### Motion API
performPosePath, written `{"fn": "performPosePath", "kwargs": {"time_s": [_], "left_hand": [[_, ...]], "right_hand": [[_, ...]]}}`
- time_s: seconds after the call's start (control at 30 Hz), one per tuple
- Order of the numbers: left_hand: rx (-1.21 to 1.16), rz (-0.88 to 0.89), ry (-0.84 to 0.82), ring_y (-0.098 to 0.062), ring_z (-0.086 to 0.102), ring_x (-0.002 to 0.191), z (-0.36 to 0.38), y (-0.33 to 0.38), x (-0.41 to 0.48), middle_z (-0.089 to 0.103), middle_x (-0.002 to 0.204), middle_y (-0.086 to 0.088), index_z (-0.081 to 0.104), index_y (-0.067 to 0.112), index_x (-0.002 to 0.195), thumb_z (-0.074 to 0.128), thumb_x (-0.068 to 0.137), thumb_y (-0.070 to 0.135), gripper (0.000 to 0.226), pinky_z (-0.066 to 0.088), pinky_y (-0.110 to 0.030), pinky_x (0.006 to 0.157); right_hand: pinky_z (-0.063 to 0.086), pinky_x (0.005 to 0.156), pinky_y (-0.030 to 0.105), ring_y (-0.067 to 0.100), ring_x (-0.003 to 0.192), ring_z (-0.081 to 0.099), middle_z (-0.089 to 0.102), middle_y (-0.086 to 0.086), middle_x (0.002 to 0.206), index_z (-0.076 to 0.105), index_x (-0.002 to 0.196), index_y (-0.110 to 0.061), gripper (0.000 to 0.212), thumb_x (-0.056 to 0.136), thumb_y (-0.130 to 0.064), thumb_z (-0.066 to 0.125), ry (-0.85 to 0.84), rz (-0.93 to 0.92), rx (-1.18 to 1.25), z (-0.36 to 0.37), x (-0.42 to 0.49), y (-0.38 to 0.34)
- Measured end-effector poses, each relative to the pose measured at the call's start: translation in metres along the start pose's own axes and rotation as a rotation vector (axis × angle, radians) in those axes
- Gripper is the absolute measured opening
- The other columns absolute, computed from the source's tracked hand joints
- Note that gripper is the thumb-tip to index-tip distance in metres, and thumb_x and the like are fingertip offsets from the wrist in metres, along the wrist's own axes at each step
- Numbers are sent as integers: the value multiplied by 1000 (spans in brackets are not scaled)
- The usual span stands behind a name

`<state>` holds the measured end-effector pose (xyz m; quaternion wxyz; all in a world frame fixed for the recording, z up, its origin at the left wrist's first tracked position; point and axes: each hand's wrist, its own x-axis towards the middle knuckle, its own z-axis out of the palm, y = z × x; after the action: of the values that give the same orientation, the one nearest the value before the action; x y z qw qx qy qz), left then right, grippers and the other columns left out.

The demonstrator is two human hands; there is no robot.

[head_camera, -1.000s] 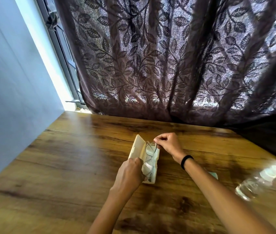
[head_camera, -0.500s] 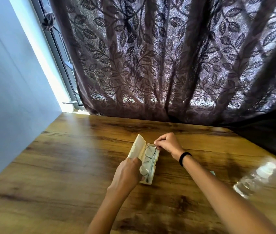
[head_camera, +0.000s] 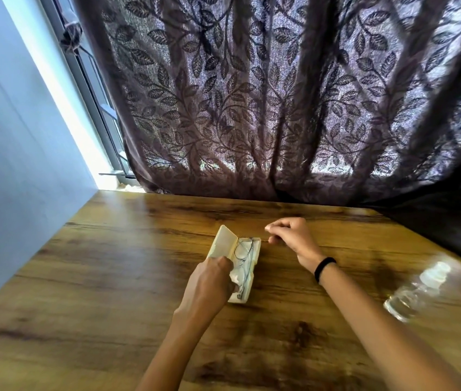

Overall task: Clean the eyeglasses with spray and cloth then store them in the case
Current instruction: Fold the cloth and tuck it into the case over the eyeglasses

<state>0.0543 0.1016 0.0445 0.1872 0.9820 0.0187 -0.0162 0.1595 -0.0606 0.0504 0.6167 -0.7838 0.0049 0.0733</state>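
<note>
A cream eyeglass case [head_camera: 225,242] lies open on the wooden table [head_camera: 110,277], lid tipped up to the left. Thin wire-framed eyeglasses [head_camera: 244,255] lie folded inside its tray. My left hand [head_camera: 209,283] grips the near end of the case, with a bit of white cloth [head_camera: 235,276] showing by its fingers. My right hand [head_camera: 294,238] hovers just right of the case's far end, fingers loosely curled and holding nothing. A clear spray bottle [head_camera: 415,292] lies blurred at the right of the table.
A dark leaf-patterned curtain [head_camera: 280,108] hangs along the table's far edge. A pale wall [head_camera: 12,165] bounds the left side, with a window frame [head_camera: 91,88] beside it. A black band sits on my right wrist.
My right hand let go of the eyeglasses and drew back to the right. The glasses now lie flat in the case. My left hand stays on the case.
</note>
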Motion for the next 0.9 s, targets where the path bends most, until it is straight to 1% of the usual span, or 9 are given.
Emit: {"fn": "performPosePath", "kwargs": {"time_s": [0.07,0.17,0.3,0.4,0.5,0.57,0.73,0.8,0.9], "left_hand": [[-16,39,9,-18,66,92,-4,7,2,69,109,-7,61,14,119,71,80,25,42,54,-31,84],[-59,87,32,-17,64,93,-8,22,8,68,110,-5,60,15,119,70,80,32,43,52,-30,82],[-144,216,34,-10,56,83,-2,47,15,65,101,0,64,16,105,65,84,34,28,45,-21,71],[-189,315,-19,-12,64,87,14,69,21,69,99,1,64,14,111,64,86,31,30,49,-22,73],[-155,352,-34,-15,66,87,34,88,27,71,100,-1,64,18,112,64,85,29,29,55,-31,75],[-131,382,-44,-15,65,88,45,95,30,71,100,1,65,21,109,63,85,30,26,54,-32,74],[-154,413,-61,-14,62,89,62,102,35,68,106,2,64,22,111,61,87,28,25,48,-26,70],[-163,419,-47,-15,62,91,66,103,36,67,107,1,64,22,112,61,87,26,26,47,-27,72],[-172,426,-29,-16,61,94,72,103,38,66,109,1,63,23,114,61,87,26,28,48,-27,74]], "right_hand": [[50,55,16,11,57,61,65,5,73,68,87,0,9,84,-7,63,25,-1,46,-17,-9,2],[47,50,12,11,59,62,66,6,78,68,85,-5,6,84,-9,63,83,11,108,-46,-25,10],[45,46,11,4,53,61,62,6,74,66,91,0,15,86,-13,62,144,37,163,-77,-49,30],[51,52,15,5,55,60,61,7,74,65,92,2,16,86,-13,61,186,40,164,-88,-64,46],[52,53,18,5,53,60,63,4,66,66,88,-1,15,88,-15,60,243,-10,76,-94,-77,57],[49,51,19,5,50,59,63,0,60,66,86,-4,14,88,-16,59,307,-56,-37,-95,-83,62],[50,77,30,12,84,58,60,-5,86,64,93,-16,7,87,-18,60,409,-159,-421,-94,-93,69],[48,82,29,11,87,55,54,-5,91,63,98,-16,15,84,-22,63,449,-176,-502,-95,-97,73],[43,79,22,7,85,51,52,-6,93,61,103,-17,26,80,-28,68,415,-137,-582,-95,-99,76]]}}
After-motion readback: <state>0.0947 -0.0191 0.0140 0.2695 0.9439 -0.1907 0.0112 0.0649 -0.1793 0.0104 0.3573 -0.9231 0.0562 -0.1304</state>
